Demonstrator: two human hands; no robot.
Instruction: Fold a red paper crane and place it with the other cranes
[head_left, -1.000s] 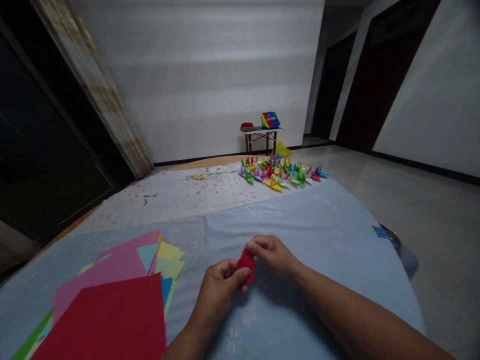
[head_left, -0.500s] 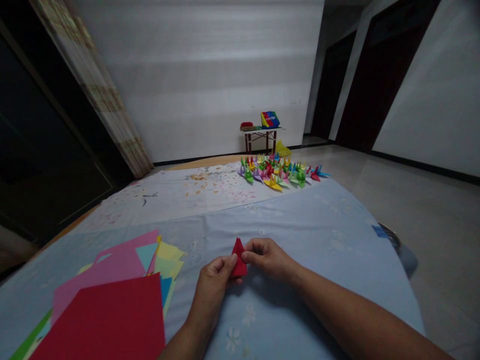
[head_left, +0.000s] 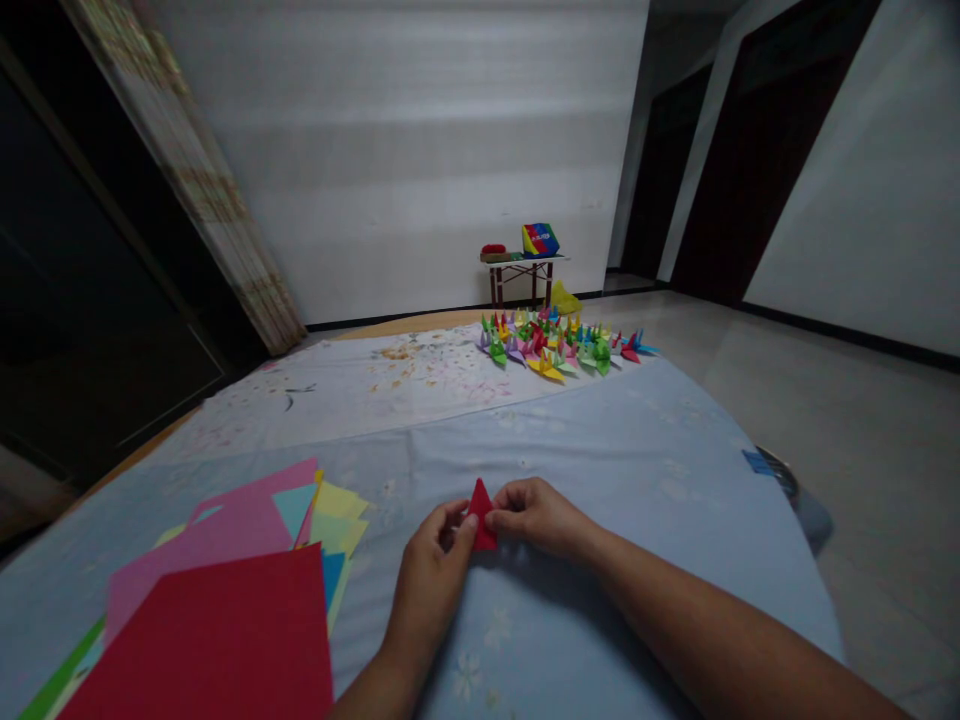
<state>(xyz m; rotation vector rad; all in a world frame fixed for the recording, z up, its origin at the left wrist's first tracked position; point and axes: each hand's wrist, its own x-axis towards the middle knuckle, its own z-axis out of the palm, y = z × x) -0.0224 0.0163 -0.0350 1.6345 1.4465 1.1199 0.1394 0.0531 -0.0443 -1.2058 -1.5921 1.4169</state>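
Observation:
A small piece of folded red paper (head_left: 482,532), pointed at its far end, is held between both hands just above the blue cloth. My left hand (head_left: 437,565) grips its left side, thumb on top and fingers partly behind it. My right hand (head_left: 538,517) pinches its right edge between thumb and fingers. Some fingertips are hidden by the paper. Left of my hands lies a stack of coloured sheets, with a large red sheet (head_left: 217,635) on top and a pink sheet (head_left: 202,545) under it.
Many folded paper cranes (head_left: 544,345) in several colours stand at the table's far right. A pale blue flowered tablecloth (head_left: 600,450) covers the near part, a white flowered cloth (head_left: 337,385) the far part. Beyond stands a small table (head_left: 525,262) with a colourful box (head_left: 540,239).
My left fingers have shifted up along the paper's left side, and the folded paper has turned slightly, its tip now a single point. My right hand has barely moved.

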